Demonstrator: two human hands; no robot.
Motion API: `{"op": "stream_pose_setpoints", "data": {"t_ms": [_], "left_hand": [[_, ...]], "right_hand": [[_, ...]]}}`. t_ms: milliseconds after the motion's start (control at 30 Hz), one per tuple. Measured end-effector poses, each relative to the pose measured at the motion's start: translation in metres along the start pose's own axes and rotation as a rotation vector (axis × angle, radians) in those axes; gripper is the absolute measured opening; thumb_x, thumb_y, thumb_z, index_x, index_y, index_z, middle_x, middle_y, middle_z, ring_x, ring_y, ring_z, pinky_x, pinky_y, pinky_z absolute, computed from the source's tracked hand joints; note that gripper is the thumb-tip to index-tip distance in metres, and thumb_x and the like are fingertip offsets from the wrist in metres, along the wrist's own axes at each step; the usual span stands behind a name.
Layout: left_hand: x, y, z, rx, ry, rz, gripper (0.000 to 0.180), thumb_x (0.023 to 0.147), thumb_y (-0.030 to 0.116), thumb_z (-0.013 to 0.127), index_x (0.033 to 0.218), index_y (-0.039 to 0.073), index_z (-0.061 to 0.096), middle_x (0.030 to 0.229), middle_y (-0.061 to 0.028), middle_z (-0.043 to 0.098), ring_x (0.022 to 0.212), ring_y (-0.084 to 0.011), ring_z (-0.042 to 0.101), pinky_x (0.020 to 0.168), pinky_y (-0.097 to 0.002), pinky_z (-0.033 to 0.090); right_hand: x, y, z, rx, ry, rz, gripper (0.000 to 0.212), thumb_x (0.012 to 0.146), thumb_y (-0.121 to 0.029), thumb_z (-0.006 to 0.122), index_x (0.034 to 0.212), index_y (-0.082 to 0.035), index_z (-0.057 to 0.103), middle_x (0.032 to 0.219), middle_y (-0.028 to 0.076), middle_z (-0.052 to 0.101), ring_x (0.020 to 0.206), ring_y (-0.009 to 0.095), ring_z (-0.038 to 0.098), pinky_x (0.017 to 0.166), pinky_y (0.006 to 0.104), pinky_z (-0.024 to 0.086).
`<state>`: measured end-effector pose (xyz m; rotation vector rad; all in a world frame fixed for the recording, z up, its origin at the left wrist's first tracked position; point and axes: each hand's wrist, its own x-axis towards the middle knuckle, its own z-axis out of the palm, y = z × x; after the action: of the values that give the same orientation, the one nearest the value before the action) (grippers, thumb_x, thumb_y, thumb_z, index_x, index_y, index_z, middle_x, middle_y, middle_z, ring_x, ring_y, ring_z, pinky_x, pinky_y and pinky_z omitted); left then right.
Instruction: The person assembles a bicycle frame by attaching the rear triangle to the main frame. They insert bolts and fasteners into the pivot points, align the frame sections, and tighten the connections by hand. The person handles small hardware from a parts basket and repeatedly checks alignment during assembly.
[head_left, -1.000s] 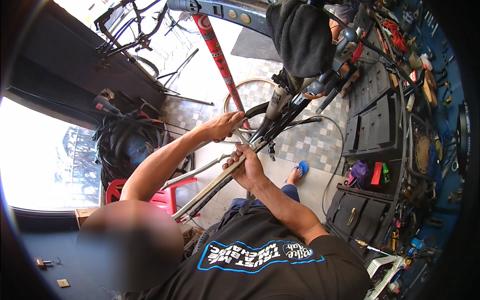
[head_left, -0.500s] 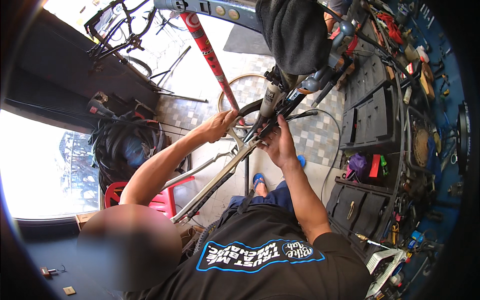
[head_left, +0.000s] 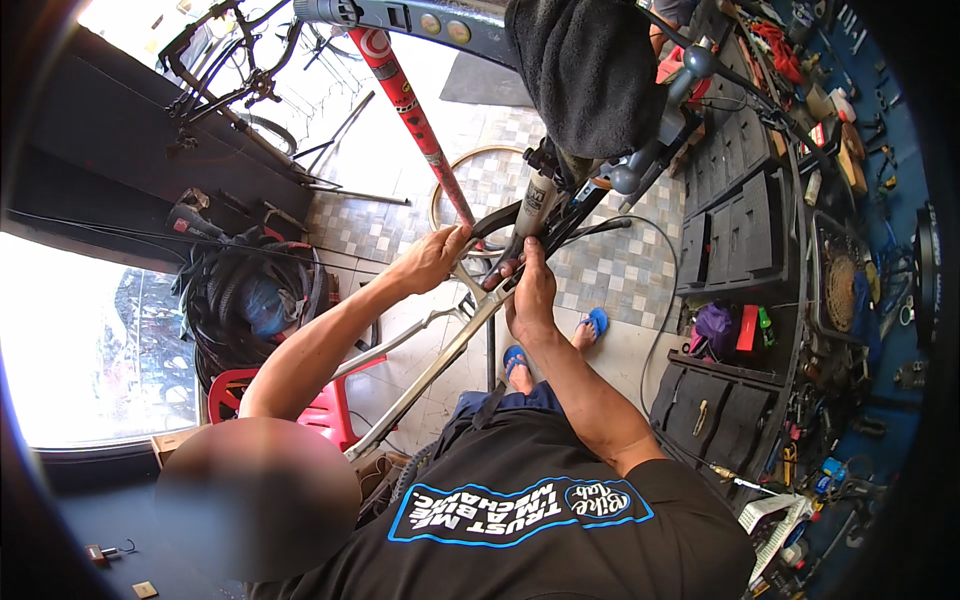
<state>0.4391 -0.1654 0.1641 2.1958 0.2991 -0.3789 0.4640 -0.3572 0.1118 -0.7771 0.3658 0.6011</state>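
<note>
A bicycle frame (head_left: 430, 362) with pale silver tubes stretches from the centre toward the lower left. My left hand (head_left: 432, 260) is closed round a pale arm of it, just below a red stickered tube (head_left: 405, 105). Beside it, my right hand (head_left: 532, 293) wraps the frame at the joint, its thumb pointing up along the tube and its fingertips partly hidden underneath. Directly above this hand sits a cream-coloured shock absorber (head_left: 537, 200). A dark cloth (head_left: 585, 75) hangs over the upper part, covering what lies beneath.
A grey stand arm (head_left: 430, 22) crosses the top. Black drawers (head_left: 735, 235) and a wall of tools (head_left: 880, 200) line the right. Coiled tyres (head_left: 235, 290) and a red chair (head_left: 325, 412) are at left. A hose (head_left: 672, 290) loops over the tiled floor.
My right hand has turned and closed in on the frame joint, its fingers wrapping it where they were spread before. My left hand stays almost in place. A second blue-sandalled foot shows more fully.
</note>
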Motion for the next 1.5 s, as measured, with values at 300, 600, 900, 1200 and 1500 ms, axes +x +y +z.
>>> {"op": "stream_pose_setpoints", "data": {"t_ms": [300, 600, 900, 1200, 1500], "left_hand": [[-0.006, 0.028, -0.015, -0.079, -0.156, -0.222, 0.074, 0.108, 0.072, 0.034, 0.123, 0.005, 0.062, 0.068, -0.0053, 0.055, 0.050, -0.0114, 0.051, 0.041, -0.0285, 0.040], [-0.002, 0.028, -0.019, -0.074, -0.187, -0.239, 0.075, 0.108, 0.073, 0.033, 0.127, 0.006, 0.062, 0.070, -0.0058, 0.056, 0.050, -0.0111, 0.051, 0.042, -0.0280, 0.042], [0.011, 0.003, -0.006, -0.006, -0.096, -0.063, 0.075, 0.110, 0.070, 0.031, 0.102, 0.002, 0.063, 0.065, -0.0043, 0.055, 0.055, -0.0145, 0.059, 0.051, -0.0344, 0.049], [0.018, 0.011, -0.006, 0.124, -0.099, -0.057, 0.074, 0.112, 0.065, 0.030, 0.090, 0.001, 0.060, 0.062, -0.0066, 0.054, 0.057, -0.0191, 0.058, 0.057, -0.0418, 0.049], [-0.012, 0.029, -0.029, -0.220, -0.280, -0.241, 0.072, 0.107, 0.071, 0.043, 0.120, 0.006, 0.069, 0.074, -0.0002, 0.057, 0.064, -0.0108, 0.057, 0.058, -0.0289, 0.050]], "right_hand": [[0.002, 0.008, -0.002, -0.033, 0.036, -0.059, 0.036, 0.110, -0.043, 0.053, 0.105, -0.008, 0.060, 0.074, 0.001, 0.053, 0.060, 0.016, 0.060, 0.057, 0.0347, 0.059], [-0.008, 0.002, 0.007, -0.013, 0.045, -0.030, 0.033, 0.111, -0.041, 0.055, 0.109, -0.009, 0.061, 0.085, 0.000, 0.051, 0.072, 0.011, 0.054, 0.060, 0.0300, 0.053], [0.007, 0.019, -0.009, -0.055, 0.057, -0.085, 0.042, 0.111, -0.046, 0.054, 0.117, -0.005, 0.064, 0.093, -0.001, 0.052, 0.081, 0.010, 0.051, 0.069, 0.0270, 0.050], [0.007, 0.023, -0.008, 0.010, 0.059, -0.109, 0.039, 0.110, -0.046, 0.056, 0.114, -0.008, 0.063, 0.089, -0.002, 0.053, 0.077, 0.009, 0.052, 0.067, 0.0261, 0.046], [-0.001, 0.002, -0.006, -0.003, 0.038, -0.002, 0.037, 0.108, -0.043, 0.059, 0.117, -0.007, 0.065, 0.085, -0.001, 0.058, 0.070, 0.010, 0.058, 0.058, 0.0279, 0.053]]}}
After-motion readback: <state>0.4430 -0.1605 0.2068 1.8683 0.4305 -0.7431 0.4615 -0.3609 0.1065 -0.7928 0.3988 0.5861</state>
